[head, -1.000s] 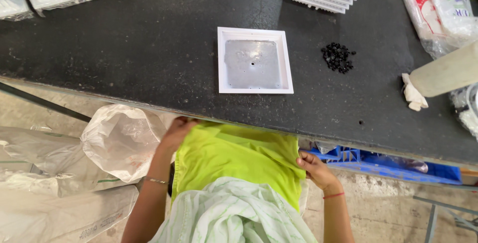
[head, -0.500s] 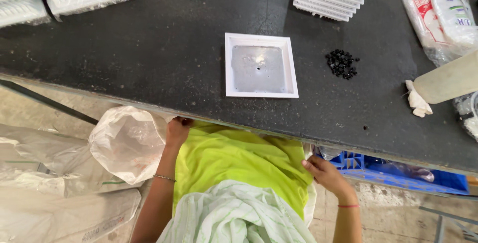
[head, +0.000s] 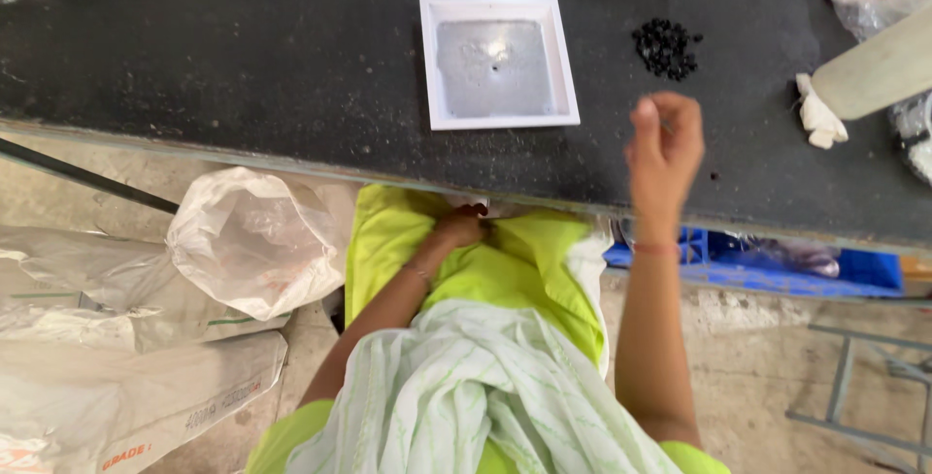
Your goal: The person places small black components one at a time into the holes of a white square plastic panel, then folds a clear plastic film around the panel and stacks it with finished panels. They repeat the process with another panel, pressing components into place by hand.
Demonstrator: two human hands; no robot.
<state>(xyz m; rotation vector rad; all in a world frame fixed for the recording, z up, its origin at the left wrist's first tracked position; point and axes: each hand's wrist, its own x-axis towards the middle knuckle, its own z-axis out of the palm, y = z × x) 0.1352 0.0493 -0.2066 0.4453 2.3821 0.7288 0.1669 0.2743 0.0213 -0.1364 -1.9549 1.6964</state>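
Note:
A white square tray [head: 427, 57] with a silvery inside lies on the black tabletop [head: 243, 57]. To its right sits a small heap of black beads [head: 666, 47]. My right hand [head: 665, 149] is lifted over the table just below the beads. It is blurred, with the fingers curled, and whether it holds anything is unclear. My left hand [head: 461, 229] is down at my lap under the table edge, bunching the yellow-green cloth [head: 505, 270] of my garment. A white striped cloth [head: 466, 396] lies over my legs.
A pale cylinder [head: 879, 71] and a crumpled white wad [head: 817, 117] sit at the table's right. A clear plastic bag [head: 257, 241] and white sacks [head: 107, 377] stand on the floor at left. A blue crate [head: 777, 275] is under the table.
My right hand has left the garment and risen over the table toward the beads. My left hand has shifted toward the middle of my lap. The view has moved closer in.

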